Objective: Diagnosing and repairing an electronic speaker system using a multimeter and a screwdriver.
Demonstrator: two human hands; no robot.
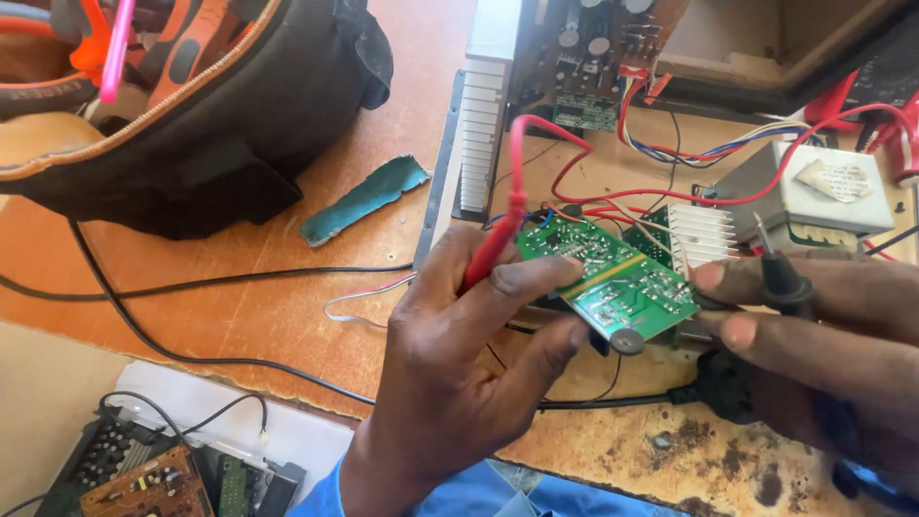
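Hands work over a wooden counter point(287, 316) strewn with electronics. Left hand point(459, 354) is closed around two things at once: thumb and fingers clamp the near-left edge of a small green circuit board point(613, 278), and a red probe point(498, 239) is pinched against the same grip, its tip pointing up and its red lead point(565, 134) looping away toward the rear. The circuit board is held tilted above the counter, solder side up, between the two hands and just in front of a small finned heatsink point(704, 235). Right hand point(823, 335) is closed on a black probe point(780, 278), whose metal tip points up and back; two of its fingertips point(713, 278) touch the right edge of the circuit board. A black plug point(728, 388) with its cable lies under the right hand. Behind the board, a grey transformer point(814, 196) sits on the wooden base, with red, white and blue wires running to a larger board point(593, 57) at the rear and a tall white heatsink point(479, 134) standing at the left edge of that base. A black bag point(220, 134) rests on the counter at far left, with a teal scrap point(364, 201) lying just beside it. Black cables cross the counter between the bag and the left hand. Below the counter edge, near left, another brown board point(144, 483) lies among parts.
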